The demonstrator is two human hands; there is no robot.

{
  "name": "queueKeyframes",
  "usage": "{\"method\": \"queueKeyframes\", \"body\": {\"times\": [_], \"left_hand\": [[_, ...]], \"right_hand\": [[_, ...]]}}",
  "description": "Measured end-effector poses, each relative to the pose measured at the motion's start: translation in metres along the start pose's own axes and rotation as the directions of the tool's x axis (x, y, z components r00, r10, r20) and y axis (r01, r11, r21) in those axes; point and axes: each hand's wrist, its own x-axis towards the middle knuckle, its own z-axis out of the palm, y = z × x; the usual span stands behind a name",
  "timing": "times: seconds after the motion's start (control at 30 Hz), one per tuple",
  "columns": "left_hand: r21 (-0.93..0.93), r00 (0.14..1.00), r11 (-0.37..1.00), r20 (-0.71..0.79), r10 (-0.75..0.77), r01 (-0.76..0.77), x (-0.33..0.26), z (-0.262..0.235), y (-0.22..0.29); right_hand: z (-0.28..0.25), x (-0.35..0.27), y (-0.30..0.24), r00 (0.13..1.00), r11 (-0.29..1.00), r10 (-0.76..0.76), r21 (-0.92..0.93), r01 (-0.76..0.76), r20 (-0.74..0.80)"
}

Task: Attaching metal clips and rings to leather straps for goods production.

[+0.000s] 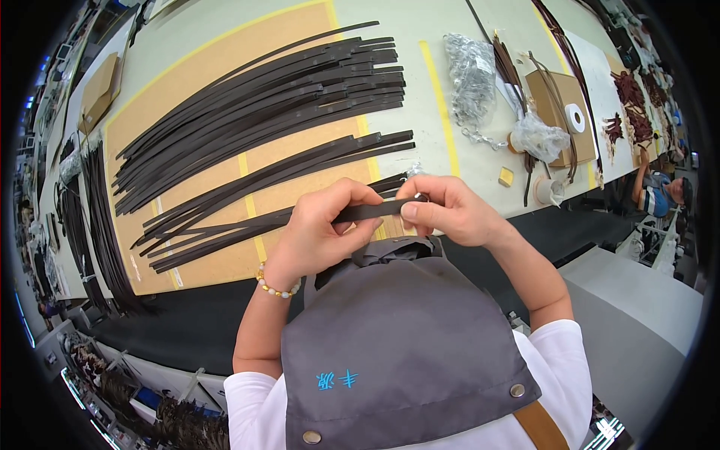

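A dark brown strap (363,213) stretches between my two hands, just above the table's near edge. My left hand (322,225), with a beaded bracelet at the wrist, pinches it between thumb and fingers. At the strap's end, my right hand (452,210) closes thumb and forefinger on it; a small dark bit shows at those fingertips, too small to name. Beyond my left hand lie several loose straps (225,241) of the same kind. Farther off, a middle bundle of straps (277,177) and a larger far pile of straps (262,105) lie side by side.
Tan boards edged with yellow tape (442,105) lie under the straps. To the right are a clear plastic bag of small parts (471,79), a yellow block (506,176), a white tape roll (574,118) and a cardboard piece (555,94). Hanging strap bundles (105,225) stand left. Another person (660,187) is far right.
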Motion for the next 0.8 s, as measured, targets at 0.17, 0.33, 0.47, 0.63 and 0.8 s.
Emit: {"method": "queueKeyframes", "body": {"times": [0.17,0.33,0.47,0.63,0.8], "left_hand": [[0.067,0.976,0.998,-0.215,0.018,-0.003,0.004,0.006,-0.017],[0.174,0.970,0.984,-0.233,0.073,-0.033,0.015,0.015,-0.014],[0.107,0.986,0.994,-0.163,0.046,-0.029,0.020,0.021,-0.007],[-0.258,0.988,0.954,0.035,-0.150,0.154,0.013,0.027,0.006],[-0.490,0.981,0.849,0.083,-0.178,0.195,0.010,0.032,0.011]], "right_hand": [[-0.010,-0.009,-0.022,0.920,0.837,-0.370,-0.477,0.269,-0.130],[-0.016,-0.004,-0.027,0.694,0.432,-0.718,-0.818,0.380,-0.056],[-0.021,-0.006,-0.049,0.703,0.429,-0.709,-0.818,0.383,-0.042],[-0.027,-0.001,-0.058,0.891,0.850,-0.407,-0.441,0.288,-0.202],[-0.024,0.008,-0.053,0.907,0.932,-0.336,-0.230,0.281,-0.253]]}}
